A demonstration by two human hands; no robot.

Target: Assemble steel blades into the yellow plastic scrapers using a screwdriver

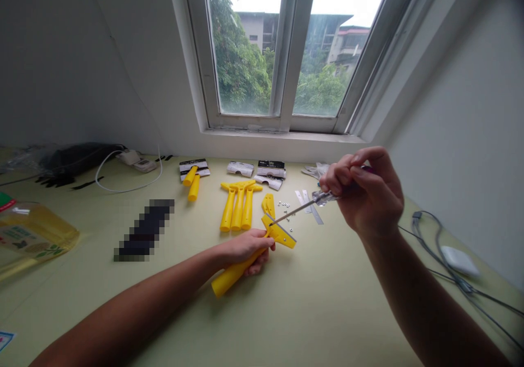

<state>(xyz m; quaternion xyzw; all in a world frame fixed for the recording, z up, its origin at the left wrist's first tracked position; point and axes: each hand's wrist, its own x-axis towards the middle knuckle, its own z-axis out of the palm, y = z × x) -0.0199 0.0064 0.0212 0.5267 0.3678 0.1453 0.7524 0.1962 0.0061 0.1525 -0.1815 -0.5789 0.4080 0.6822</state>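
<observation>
My left hand [249, 248] is closed round the neck of a yellow scraper [230, 279], its handle pointing toward me and its wide head up and to the right. A thin metal blade edge shows along that head. In my right hand [364, 192] is a screwdriver [295, 209] with a clear handle, its tip at a screw spot on the scraper's head. Just beyond lie yellow head pieces [267, 205], several small nuts and screws [284, 204], and loose metal blades [314, 209]. Several yellow scraper bodies [238, 208] rest side by side behind my left hand.
Two short yellow handles [194, 188] lean on packaging at the back left, beside more black-and-white card sleeves [271, 169]. A bottle of yellow liquid [35, 236] stands at left. Cables [444, 258] and a white case [460, 261] lie right, below the window [286, 55].
</observation>
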